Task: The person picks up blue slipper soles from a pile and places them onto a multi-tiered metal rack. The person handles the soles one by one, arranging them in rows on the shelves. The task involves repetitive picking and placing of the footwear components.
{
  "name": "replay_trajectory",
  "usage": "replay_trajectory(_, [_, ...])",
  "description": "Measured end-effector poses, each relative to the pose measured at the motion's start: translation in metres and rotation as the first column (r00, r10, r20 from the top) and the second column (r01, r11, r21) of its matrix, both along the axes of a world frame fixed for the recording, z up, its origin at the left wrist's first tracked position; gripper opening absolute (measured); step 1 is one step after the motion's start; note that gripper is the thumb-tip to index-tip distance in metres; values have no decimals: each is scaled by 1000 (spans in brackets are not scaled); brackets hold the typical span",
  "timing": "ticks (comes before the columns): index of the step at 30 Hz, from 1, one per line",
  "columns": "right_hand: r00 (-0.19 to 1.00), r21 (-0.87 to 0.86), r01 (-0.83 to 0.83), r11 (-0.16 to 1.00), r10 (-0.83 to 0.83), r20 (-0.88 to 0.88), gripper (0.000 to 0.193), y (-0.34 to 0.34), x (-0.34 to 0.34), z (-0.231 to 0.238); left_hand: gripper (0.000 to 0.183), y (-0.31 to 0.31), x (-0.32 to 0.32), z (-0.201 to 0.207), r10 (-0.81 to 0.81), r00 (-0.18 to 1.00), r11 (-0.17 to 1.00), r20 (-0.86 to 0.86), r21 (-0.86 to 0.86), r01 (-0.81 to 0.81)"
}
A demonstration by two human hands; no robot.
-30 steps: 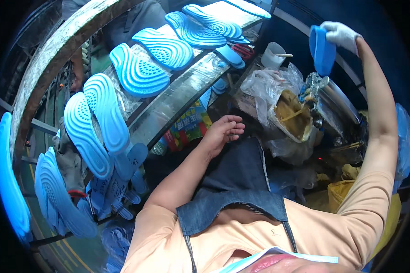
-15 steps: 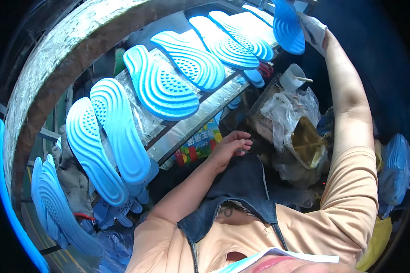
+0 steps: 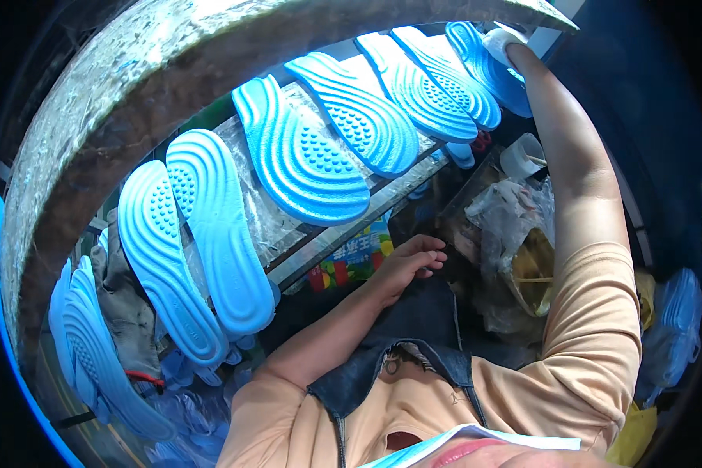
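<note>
Blue insoles, with contour ridges and raised dots, lie in a slanting row on a long board (image 3: pixel 279 238). My right hand (image 3: pixel 504 45), in a white glove, reaches to the far right end and grips the edge of the last insole (image 3: pixel 483 72); its fingers are partly hidden. That insole lies beside another insole (image 3: pixel 454 82). My left hand (image 3: pixel 413 264) is bare and hangs in front of the board, fingers loosely bent and apart with nothing in them. Nearest to it on the board is a wide insole (image 3: pixel 308 168).
A thick, rough, curved rim (image 3: pixel 156 86) arches over the far side. At right are a white cup (image 3: pixel 521 158), crumpled clear plastic (image 3: pixel 491 210) and a bagged blue stack (image 3: pixel 671 331). More insoles (image 3: pixel 93 351) and a grey cloth (image 3: pixel 129 292) are at left.
My right hand has brought the raised insole down and leftward to the end of the row. The view has shifted, with the rim now covering more of the top. My left hand stays much the same.
</note>
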State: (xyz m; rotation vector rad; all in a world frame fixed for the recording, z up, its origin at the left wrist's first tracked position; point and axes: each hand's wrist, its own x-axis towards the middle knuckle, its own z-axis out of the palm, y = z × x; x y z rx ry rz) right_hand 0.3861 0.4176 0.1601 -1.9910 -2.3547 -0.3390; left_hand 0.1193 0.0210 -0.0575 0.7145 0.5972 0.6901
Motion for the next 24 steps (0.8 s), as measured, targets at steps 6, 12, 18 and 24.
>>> replay_trajectory(6, [994, 108, 34, 994, -44, 96, 37, -21, -8, 9, 34, -1, 3, 2, -25, 999, 1000, -46, 18, 26])
replay_trajectory(12, [977, -155, -179, 971, 195, 91, 65, -101, -24, 46, 33, -4, 0, 2, 14, 998, 1000, -59, 16, -13])
replay_trajectory(18, [924, -432, 111, 895, 66, 376, 96, -154, -27, 42, 34, -8, 4, 7, 13, 997, 999, -78, 45, -9])
replay_trajectory(24, [912, -282, 170, 944, -42, 409, 76, -168, -24, 41, 32, -23, 15, -9, 25, 991, 983, -132, 185, 0])
